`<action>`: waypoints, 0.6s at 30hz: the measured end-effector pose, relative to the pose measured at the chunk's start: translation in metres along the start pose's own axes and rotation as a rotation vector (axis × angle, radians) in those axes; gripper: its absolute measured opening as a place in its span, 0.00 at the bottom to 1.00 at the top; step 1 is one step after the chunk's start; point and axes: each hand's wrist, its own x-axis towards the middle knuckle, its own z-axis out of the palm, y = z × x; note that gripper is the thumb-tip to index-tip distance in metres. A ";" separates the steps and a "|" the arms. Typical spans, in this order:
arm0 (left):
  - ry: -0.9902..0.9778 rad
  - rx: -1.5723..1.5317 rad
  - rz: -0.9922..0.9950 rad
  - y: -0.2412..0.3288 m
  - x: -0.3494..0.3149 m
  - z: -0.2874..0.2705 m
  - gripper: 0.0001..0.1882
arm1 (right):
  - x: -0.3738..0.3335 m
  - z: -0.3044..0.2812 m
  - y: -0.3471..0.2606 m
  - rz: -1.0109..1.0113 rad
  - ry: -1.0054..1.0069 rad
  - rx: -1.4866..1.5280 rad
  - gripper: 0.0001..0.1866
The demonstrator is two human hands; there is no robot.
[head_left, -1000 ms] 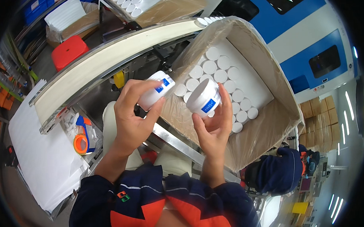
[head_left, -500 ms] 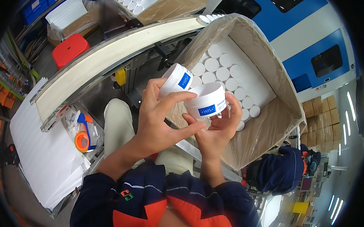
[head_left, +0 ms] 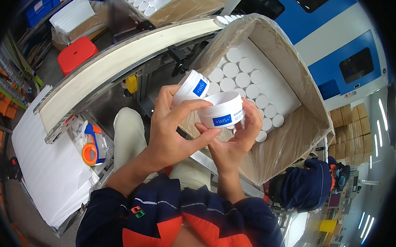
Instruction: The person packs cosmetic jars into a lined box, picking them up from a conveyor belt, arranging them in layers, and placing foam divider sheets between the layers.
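Rows of white round pieces (head_left: 242, 80), packed close together, covered part of a white layer pad (head_left: 278, 91) inside the film-lined carton (head_left: 274, 157); I judged this layer partly filled. Two jars were in hand, not set among the rows. The left hand (head_left: 167, 133) was curled around a tilted, blue-labelled jar (head_left: 188, 86), its thumb and forefinger also touching a second, open-topped jar (head_left: 222, 112). The right hand (head_left: 234, 146) was closed about that second jar's right side and underside. Both jars were above the carton's near side; whether the tilted one was capped could not be told.

The held jars hid some of the rows, and loose clear film draped the carton walls. A curved conveyor (head_left: 128, 56) ran beyond the hands. To the left were stacked white sheets (head_left: 49, 161), an orange-and-blue tape dispenser (head_left: 91, 152) and a red stool (head_left: 76, 55).
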 end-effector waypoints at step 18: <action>0.006 -1.450 -0.559 -0.046 -0.016 0.031 0.24 | -0.005 -0.030 0.044 0.198 -0.381 -0.019 0.29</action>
